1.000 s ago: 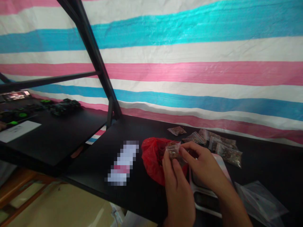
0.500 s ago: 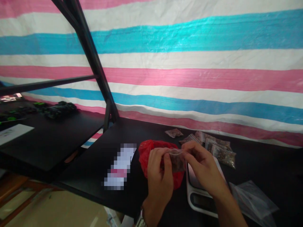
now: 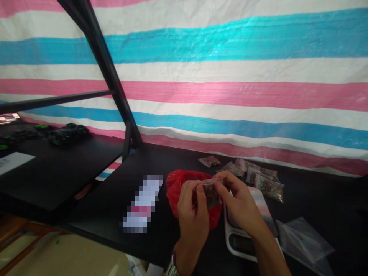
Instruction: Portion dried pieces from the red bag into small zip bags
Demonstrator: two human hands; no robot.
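Between my two hands is a small clear zip bag [image 3: 211, 193] with dark brown bits inside. My left hand [image 3: 193, 209] pinches the bag's left top corner, a watch on its wrist. At the right end of the zip edge, my right hand [image 3: 237, 199] has thumb and finger closed on the bag. Below and behind the zip bag lies an open red plastic bag [image 3: 175, 191], its contents mostly hidden. A white kitchen scale [image 3: 263, 205] sits under my right hand and forearm, partly covered by them.
Several filled zip bags [image 3: 270, 188] lie behind the scale, and a single one [image 3: 209, 161] lies farther left. Clear flat bags [image 3: 304, 241] rest right of the scale. A blurred-out paper [image 3: 143, 203] lies left. A black metal post [image 3: 115, 84] rises at the table's back.
The zip bag's top edge, bowed open before, now looks flatter and closed between my fingers. My right hand has shifted slightly left in view; the whole view has also shifted a little.
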